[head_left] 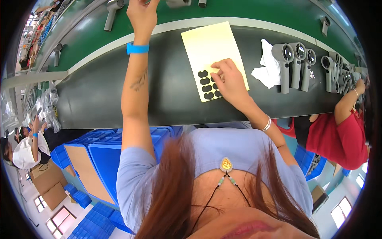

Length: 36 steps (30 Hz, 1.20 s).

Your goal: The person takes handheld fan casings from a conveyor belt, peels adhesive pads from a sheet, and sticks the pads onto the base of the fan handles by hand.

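Note:
Stretched out to the far side, my left hand (142, 18) is over the green conveyor belt. Its thumb and fingers look apart, though the upper edge cuts off the fingertips. Close to it on the right lies a blurred grey handheld fan (178, 3), also cut off. My right hand (231, 81) hovers over a pale yellow sheet (211, 44), thumb and forefinger bent with a gap between them. Several black rounded stickers (205, 81) sit in rows on the sheet's near part; my right hand hides some of them. I see nothing held in it.
Right of the sheet, grey handheld fans (296, 65) lie beside a crumpled white cloth (268, 65) on the dark worktable (95, 95). More fans ride the green belt (254, 10). A person in red (338, 135) works at the right. Clear plastic bags (48, 105) hang at the left end.

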Each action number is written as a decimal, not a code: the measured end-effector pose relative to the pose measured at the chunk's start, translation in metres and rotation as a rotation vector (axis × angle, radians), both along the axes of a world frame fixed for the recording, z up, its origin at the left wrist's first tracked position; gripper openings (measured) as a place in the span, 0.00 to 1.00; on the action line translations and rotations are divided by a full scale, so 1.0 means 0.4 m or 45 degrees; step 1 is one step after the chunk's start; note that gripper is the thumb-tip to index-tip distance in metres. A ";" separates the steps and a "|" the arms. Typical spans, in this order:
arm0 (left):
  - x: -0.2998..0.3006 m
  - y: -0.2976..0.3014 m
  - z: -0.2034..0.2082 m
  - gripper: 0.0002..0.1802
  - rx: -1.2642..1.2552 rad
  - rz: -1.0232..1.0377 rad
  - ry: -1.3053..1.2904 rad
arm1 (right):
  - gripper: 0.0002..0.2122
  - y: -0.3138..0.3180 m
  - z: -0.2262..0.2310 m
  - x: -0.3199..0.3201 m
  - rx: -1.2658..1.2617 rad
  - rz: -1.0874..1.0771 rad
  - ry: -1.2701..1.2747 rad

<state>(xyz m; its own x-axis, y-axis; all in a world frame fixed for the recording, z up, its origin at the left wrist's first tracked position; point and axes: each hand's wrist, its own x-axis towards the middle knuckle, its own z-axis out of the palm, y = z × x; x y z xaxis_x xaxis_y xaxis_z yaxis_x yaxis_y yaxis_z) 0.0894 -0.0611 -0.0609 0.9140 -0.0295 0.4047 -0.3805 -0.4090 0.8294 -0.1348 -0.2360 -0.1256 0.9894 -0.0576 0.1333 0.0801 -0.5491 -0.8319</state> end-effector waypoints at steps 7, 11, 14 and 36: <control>-0.273 0.025 0.037 0.27 -0.287 -0.533 -0.251 | 0.09 0.054 -0.031 0.016 -0.200 0.060 -0.094; -0.335 0.019 -0.010 0.24 -0.355 -0.488 -0.143 | 0.08 0.062 -0.030 0.018 -0.126 -0.033 -0.131; -0.349 0.017 -0.031 0.24 -0.398 -0.521 -0.062 | 0.08 0.060 -0.026 0.016 -0.305 0.018 -0.045; -0.513 -0.061 0.010 0.23 -0.493 -0.711 0.430 | 0.17 -0.063 0.251 -0.093 0.599 0.060 -0.269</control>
<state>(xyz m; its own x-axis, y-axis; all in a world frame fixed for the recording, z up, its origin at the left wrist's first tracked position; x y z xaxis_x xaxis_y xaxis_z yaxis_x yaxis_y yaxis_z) -0.1157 -0.0856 -0.0570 0.8810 -0.4371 0.1808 -0.1452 0.1139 0.9828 -0.1721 -0.2614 -0.0250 0.9468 -0.1151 0.3006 0.2884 -0.1109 -0.9510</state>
